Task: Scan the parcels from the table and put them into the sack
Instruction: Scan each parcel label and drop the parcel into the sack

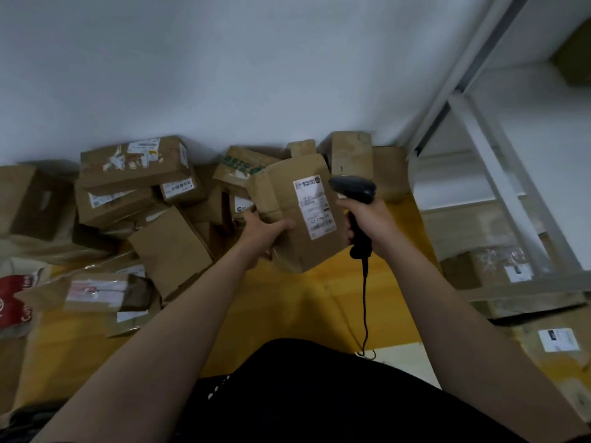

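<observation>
We see the yellow table across the lower frame, with a pile of boxes heaped on it at centre left. Raised at centre is the parcel, our left hand curled round its lower left edge, thumb on top. Just to the right, our right hand is wrapped tight around the scanner, whose head sits beside the parcel's label.

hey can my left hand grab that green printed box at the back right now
Probably not: the left hand grips a labelled parcel, held up in front of the green printed box. The right hand holds the scanner.
</observation>
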